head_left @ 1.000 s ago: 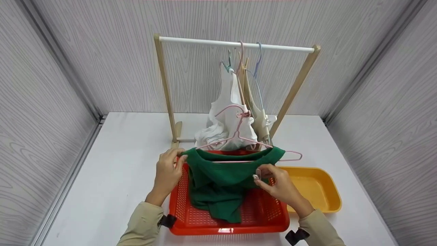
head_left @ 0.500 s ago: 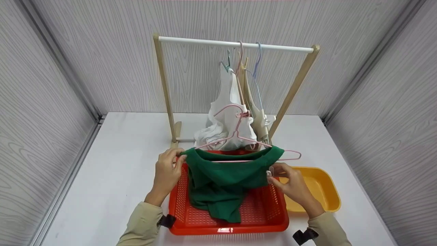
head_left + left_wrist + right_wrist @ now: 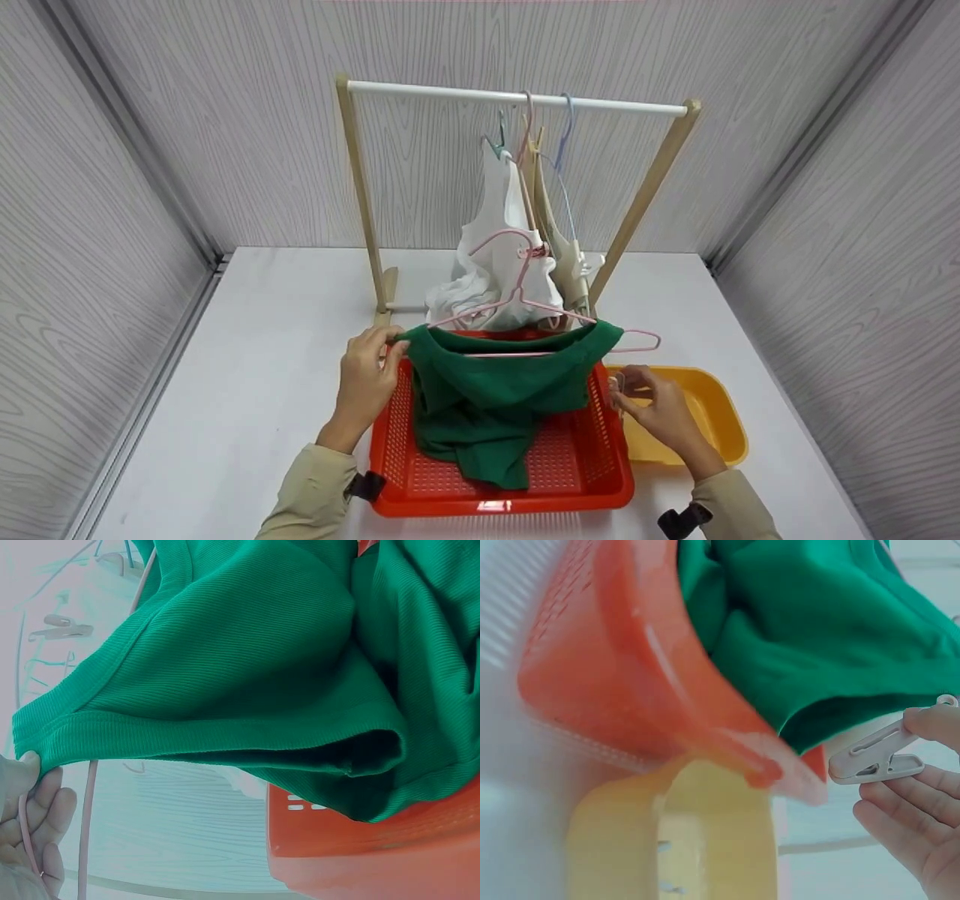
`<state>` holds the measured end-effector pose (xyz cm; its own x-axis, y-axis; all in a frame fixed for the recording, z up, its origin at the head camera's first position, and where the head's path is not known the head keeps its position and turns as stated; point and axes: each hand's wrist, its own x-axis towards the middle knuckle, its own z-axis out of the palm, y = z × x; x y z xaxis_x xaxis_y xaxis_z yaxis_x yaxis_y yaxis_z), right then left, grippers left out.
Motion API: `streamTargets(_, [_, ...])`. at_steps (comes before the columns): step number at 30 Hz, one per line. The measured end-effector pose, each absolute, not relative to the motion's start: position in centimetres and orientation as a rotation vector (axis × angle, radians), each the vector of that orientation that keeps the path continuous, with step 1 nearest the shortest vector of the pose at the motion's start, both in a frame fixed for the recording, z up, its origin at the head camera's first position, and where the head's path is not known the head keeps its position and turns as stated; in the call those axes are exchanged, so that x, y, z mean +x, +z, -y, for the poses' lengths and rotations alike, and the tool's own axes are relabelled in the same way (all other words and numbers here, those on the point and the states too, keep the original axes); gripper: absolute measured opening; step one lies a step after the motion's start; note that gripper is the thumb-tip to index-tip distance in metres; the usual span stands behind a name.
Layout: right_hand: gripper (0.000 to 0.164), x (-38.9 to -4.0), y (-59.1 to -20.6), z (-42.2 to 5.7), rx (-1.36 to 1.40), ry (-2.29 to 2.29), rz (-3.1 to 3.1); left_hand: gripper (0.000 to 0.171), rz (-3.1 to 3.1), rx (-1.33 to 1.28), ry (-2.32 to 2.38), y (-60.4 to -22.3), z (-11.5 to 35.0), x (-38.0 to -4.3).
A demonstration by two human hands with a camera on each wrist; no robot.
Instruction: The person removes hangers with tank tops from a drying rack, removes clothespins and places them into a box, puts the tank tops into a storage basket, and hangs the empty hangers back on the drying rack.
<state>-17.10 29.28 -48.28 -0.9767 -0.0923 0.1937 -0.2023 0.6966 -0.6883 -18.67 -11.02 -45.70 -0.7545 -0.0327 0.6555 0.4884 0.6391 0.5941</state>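
A green ribbed sleeveless top hangs over a pink hanger, its lower part lying in a red basket. My left hand pinches the top's left shoulder edge between thumb and fingers; in the left wrist view the pink hanger wire runs down beside that hand. My right hand is beside the basket's right wall, apart from the top. Between its thumb and fingers is a pale clothespin, its nose pointing away from the hand in the right wrist view.
Behind the basket stands a rack with a white rail. White clothing and beige clothing hang there on hangers. A yellow tray sits right of the basket; small pale pieces lie inside it.
My right hand has moved rightward with the clothespin, from in front of the green top to over the basket's right edge by the yellow tray. My left hand stays in place.
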Motion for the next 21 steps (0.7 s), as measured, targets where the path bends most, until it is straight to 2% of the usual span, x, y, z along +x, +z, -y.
streamTargets(21, [0.023, -18.2, -52.4, -32.9, -0.005, 1.090, 2.886, 0.008, 2.215, -0.358, -1.058, -45.4, 10.9, -18.6])
